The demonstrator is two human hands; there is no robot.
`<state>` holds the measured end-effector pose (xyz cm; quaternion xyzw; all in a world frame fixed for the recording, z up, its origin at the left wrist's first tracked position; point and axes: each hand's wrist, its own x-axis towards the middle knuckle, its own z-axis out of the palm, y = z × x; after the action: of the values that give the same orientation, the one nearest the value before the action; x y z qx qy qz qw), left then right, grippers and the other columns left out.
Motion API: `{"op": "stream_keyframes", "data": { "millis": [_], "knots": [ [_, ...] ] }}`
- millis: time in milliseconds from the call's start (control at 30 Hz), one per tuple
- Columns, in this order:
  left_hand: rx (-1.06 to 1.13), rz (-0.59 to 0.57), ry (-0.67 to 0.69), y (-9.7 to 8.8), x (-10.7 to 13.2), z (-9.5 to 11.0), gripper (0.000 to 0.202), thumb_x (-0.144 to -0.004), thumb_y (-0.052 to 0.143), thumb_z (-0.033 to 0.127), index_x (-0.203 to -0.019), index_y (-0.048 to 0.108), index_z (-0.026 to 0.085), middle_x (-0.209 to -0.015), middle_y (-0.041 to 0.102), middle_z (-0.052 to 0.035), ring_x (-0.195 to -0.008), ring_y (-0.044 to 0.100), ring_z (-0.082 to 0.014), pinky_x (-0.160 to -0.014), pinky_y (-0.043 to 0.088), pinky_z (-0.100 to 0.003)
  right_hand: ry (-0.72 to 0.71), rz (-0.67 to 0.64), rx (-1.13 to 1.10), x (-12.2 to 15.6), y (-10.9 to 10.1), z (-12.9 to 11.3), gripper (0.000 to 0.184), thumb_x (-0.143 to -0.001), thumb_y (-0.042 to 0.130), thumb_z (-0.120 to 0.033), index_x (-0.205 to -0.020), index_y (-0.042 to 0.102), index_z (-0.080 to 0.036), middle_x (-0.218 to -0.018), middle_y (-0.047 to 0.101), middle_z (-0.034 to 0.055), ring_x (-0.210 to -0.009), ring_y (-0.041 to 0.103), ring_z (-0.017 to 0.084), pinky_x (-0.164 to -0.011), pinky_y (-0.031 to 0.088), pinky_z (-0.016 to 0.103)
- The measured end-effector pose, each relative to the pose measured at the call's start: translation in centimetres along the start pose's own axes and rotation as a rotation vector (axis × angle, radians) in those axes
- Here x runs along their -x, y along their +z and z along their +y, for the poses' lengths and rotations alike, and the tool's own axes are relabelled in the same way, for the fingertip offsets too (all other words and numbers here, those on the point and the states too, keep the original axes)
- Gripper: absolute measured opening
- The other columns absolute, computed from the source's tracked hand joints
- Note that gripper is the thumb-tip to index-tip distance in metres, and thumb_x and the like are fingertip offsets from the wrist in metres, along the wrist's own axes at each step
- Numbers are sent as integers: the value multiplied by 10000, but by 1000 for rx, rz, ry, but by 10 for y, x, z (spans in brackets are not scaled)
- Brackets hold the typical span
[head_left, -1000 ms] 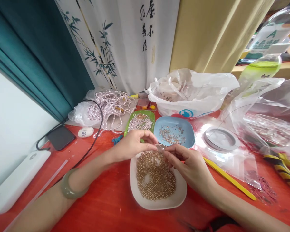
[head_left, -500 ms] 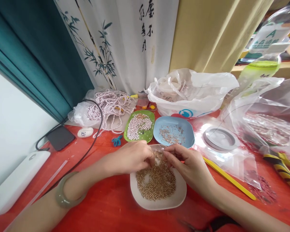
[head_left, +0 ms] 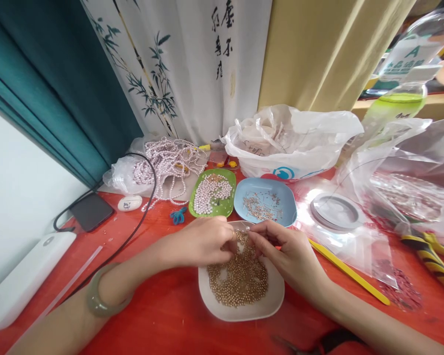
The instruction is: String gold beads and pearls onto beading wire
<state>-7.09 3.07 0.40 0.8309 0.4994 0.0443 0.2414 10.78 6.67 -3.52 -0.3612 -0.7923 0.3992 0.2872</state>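
Note:
A white plate [head_left: 240,315] full of small gold beads [head_left: 239,283] lies in front of me. Over its far left part, my left hand [head_left: 210,241] is closed in a pinch; what sits between its fingertips is too small to make out. My right hand [head_left: 281,246] pinches a white pearl bead [head_left: 247,229] between thumb and forefinger above the plate's far edge. Behind the plate stand a green dish [head_left: 229,209] of pale pink pearl beads and a blue dish [head_left: 290,212] with thin gold pins.
Strung pearl strands [head_left: 163,158] pile up at the back left beside a black cable [head_left: 155,182]. A white plastic bag [head_left: 292,158] stands behind the dishes. To the right lie a yellow stick [head_left: 350,271], a wire spool [head_left: 335,212] and yellow-black pliers [head_left: 432,256].
Both hands stay almost in place over the plate, with the right hand keeping its pinch on the pearl bead. The whole view has shifted very slightly.

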Motion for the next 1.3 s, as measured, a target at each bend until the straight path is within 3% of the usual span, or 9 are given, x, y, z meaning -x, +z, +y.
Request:
{"op": "stream_keyframes", "data": {
  "millis": [133,233,367,1300],
  "knots": [
    [512,101,-143,-2,-5,-9,105,-724,528,197,-756,615,147,-741,610,-30,-709,529,-133,-659,392,-257,0,-19,-71,0,-1,-1,170,-803,456,-271,-723,574,-178,-545,574,-16,-482,530,102,-462,420,213],
    [790,164,-225,-1,-8,-13,131,-715,570,257,-745,586,130,-670,566,-4,-585,486,-86,-551,389,-216,6,-7,-101,1,-1,-3,173,-795,463,-275,-708,571,-172,-532,567,-15,-469,526,98,-450,417,210],
    [988,180,-259,0,-11,-12,165,-697,595,264,-727,560,105,-611,504,25,-440,380,-30,-396,296,-174,-16,-9,-90,3,0,-6,171,-788,468,-258,-693,571,-160,-504,536,-21,-447,484,86,-436,393,203],
    [1140,229,-290,3,-13,-13,146,-622,665,210,-680,589,100,-573,508,31,-438,374,-16,-379,243,-171,-6,-16,-53,5,2,-8,167,-768,453,-217,-656,561,-155,-507,537,-16,-460,468,85,-446,385,205]
  ]
}}
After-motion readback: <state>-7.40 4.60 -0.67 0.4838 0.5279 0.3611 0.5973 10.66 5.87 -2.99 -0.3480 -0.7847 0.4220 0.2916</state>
